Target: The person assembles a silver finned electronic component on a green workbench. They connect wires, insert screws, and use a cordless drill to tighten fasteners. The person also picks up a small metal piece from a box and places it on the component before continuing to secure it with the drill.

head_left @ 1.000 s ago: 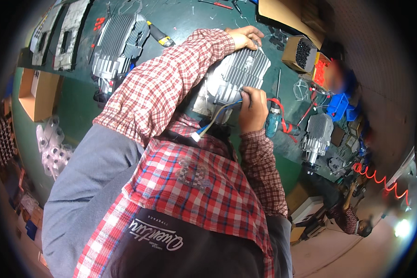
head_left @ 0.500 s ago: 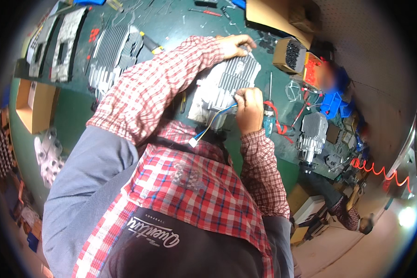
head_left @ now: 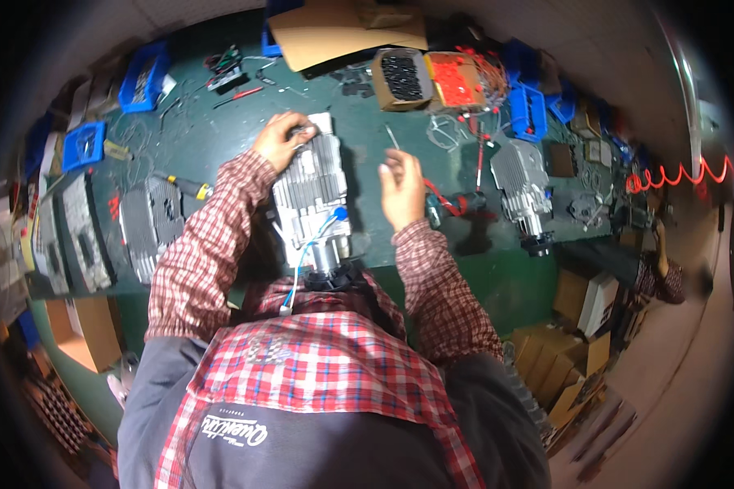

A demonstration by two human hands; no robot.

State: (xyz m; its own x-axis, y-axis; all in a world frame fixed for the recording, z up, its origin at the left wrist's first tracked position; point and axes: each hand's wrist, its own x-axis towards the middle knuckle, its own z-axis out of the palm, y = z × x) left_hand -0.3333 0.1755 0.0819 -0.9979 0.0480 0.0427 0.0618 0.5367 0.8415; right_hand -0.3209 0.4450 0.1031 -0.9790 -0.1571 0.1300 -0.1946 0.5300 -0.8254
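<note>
Pulled R hand (head_left: 402,196) back off wires since 0.5 s ago, now just right of finned metal housing (head_left: 306,191); kept L hand (head_left: 279,143) at far end of same. Swung view too.

Laid fins-up on green counter (head_left: 236,130), straight in front of torso, w/ black round part (head_left: 334,277) at near end, by shirt. Prob. placed so for reach w/ both hands. See blue/white cable (head_left: 302,254) trailing from blue plug (head_left: 339,213) to white connector (head_left: 285,310), hanging before shirt; likely kept off fins, out from under hands.

L fingers: bent over far edge, touching housing, prob. to steady it. Can't tell if gripping or just pressing. R fingers: part-open, loosely curled, w/ nothing visible held; near thin metal shaft (head_left: 392,136), contact unclear.

Note teal drill (head_left: 435,215) just right of R hand, likely parked for easy reach. Note also similar housings well apart, one L (head_left: 149,216), one R (head_left: 520,167).
</note>
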